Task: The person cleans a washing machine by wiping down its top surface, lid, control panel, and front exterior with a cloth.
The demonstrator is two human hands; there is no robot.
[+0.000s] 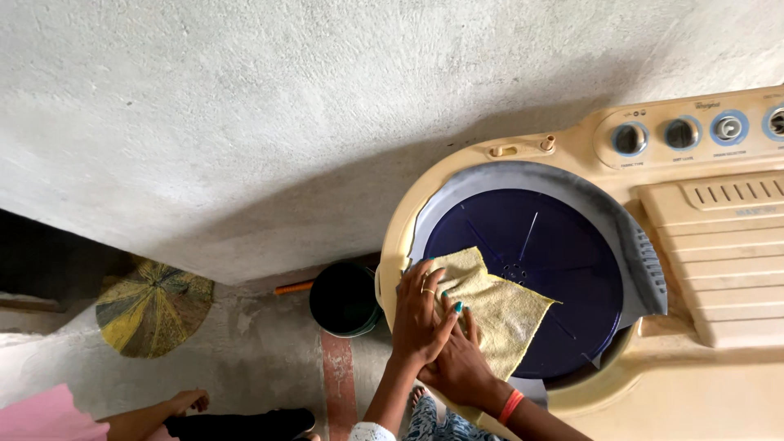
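Now both hands (437,335) flat, pressing yellow cloth (498,314) on washer tub's (633,245) blue lid (555,245)

rough grey wall (286,106), stained concrete floor (261,359)

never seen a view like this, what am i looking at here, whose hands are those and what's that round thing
This is one picture from a camera worn on a person's head, looking straight down at their own two bare hands. The round thing is the dark blue plastic lid inside the tub of a cream-coloured top-loading washing machine, whose round control dials sit at the upper right. A pale yellow fuzzy cloth lies spread on that lid. The left hand and the right hand, one overlapping the other, press flat on the cloth's near corner; neither is closed around it. On the concrete floor stand a dark round bucket and a yellow woven mat. Another person's hand shows at the bottom left.
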